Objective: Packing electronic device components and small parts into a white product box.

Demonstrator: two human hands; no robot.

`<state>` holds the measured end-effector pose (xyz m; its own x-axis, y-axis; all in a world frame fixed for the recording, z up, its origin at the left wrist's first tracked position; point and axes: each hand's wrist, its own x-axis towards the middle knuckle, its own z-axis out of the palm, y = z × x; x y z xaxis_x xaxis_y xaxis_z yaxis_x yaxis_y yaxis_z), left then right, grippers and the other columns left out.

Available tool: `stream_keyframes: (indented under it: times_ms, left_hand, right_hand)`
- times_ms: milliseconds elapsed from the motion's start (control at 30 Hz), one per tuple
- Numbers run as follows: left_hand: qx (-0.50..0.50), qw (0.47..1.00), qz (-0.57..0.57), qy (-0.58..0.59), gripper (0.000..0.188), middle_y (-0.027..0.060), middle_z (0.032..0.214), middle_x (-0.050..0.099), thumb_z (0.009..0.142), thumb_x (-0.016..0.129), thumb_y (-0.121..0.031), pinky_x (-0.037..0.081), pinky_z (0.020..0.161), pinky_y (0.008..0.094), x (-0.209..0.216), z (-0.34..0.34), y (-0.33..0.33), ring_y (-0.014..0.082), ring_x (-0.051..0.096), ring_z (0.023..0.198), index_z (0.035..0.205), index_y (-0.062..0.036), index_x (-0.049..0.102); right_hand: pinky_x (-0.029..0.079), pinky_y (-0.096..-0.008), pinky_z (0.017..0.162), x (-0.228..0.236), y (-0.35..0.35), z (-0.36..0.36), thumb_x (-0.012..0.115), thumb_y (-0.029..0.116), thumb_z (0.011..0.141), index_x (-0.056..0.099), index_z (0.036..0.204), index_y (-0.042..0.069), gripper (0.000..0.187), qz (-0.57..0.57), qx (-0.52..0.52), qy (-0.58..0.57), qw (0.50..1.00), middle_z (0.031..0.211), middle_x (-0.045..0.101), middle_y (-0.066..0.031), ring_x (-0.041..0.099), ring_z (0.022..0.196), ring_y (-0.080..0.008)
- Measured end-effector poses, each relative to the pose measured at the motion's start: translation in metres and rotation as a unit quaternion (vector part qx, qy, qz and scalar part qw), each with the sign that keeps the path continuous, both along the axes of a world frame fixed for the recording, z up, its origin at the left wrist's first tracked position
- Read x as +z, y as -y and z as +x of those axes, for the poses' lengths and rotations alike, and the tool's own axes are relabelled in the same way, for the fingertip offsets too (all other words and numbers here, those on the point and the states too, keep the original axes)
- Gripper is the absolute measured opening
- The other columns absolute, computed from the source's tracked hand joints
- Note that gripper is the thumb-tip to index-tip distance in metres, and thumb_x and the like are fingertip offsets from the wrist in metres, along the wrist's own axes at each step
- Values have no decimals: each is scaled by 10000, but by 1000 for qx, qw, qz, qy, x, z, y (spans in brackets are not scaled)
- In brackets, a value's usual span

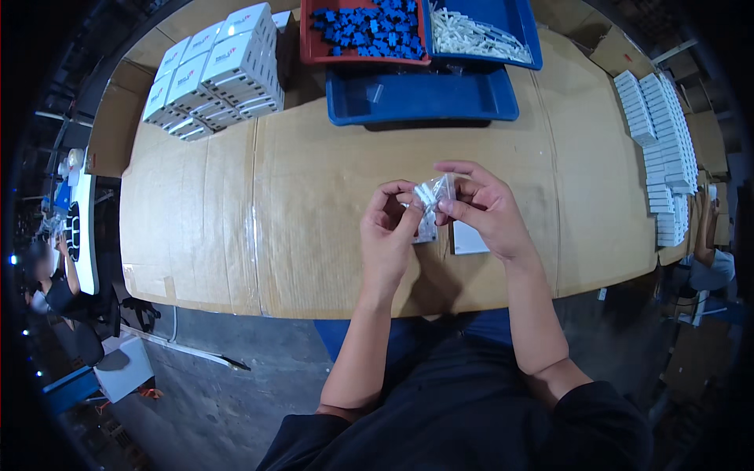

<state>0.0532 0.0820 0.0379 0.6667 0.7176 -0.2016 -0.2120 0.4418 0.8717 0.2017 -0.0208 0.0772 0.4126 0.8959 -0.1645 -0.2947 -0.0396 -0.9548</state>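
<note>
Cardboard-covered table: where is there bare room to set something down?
Bare cardboard runs left of the left hand, below the white boxes, and right of the right hand toward the white stacks. Crowded: the far side with its trays, and around the clear bag in the hands.

Workshop: stacked boxes (236, 71), plastic trays (440, 98).

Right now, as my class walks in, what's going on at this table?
A person's left hand and right hand hold a small clear bag with white pieces inside, above a cardboard-covered table. Farther back are a red tray of blue pieces and a blue tray of white pieces, with another blue tray nearer. Stacked white boxes stand on the left.
</note>
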Motion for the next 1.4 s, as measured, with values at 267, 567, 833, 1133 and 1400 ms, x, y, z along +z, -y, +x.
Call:
stream_keyframes:
  times_ms: [267, 567, 833, 1133, 1400]
  left_hand:
    - [10, 999, 33, 10, 335, 39, 1064, 671, 1008, 665, -58, 458, 712, 210, -4, 20, -13, 57, 580, 818, 1333, -20, 592]
    - [31, 999, 33, -11, 442, 57, 1136, 659, 962, 734, -29, 502, 726, 219, 4, 38, -22, 79, 623, 853, 1377, -14, 581]
    - [-9, 999, 39, -36, 311, 59, 1088, 683, 985, 706, -46, 508, 760, 238, 6, 45, -34, 85, 632, 863, 1285, 8, 641]
    - [-35, 998, 41, -8, 274, 55, 1102, 700, 979, 727, -58, 527, 807, 245, 6, 40, -28, 88, 640, 915, 1235, -12, 643]
    - [-6, 999, 37, -3, 300, 48, 1139, 676, 990, 718, -65, 496, 758, 228, 11, 27, -11, 61, 628, 890, 1269, 12, 638]
  right_hand:
    - [577, -265, 808, -7, -15, 14, 675, -53, 970, 595, 1412, 28, 457, 5, -40, 90, 995, 980, 687, -52, 674, 890, -116]
    - [575, -257, 842, -13, -21, 19, 673, -71, 961, 570, 1445, 38, 506, -8, -70, 61, 996, 952, 669, -37, 648, 897, -94]
    - [545, -255, 879, -13, -25, 20, 698, -49, 952, 572, 1444, 52, 518, -3, -69, 75, 995, 1094, 648, -12, 625, 1004, -77]
    - [561, -243, 852, -7, -22, 21, 679, -51, 955, 582, 1403, 17, 463, 23, -78, 51, 995, 1124, 644, -43, 649, 993, -97]
    - [561, -251, 895, -2, -11, 9, 696, -58, 945, 588, 1373, 2, 445, 35, -91, 50, 994, 1132, 659, -56, 648, 1027, -104]
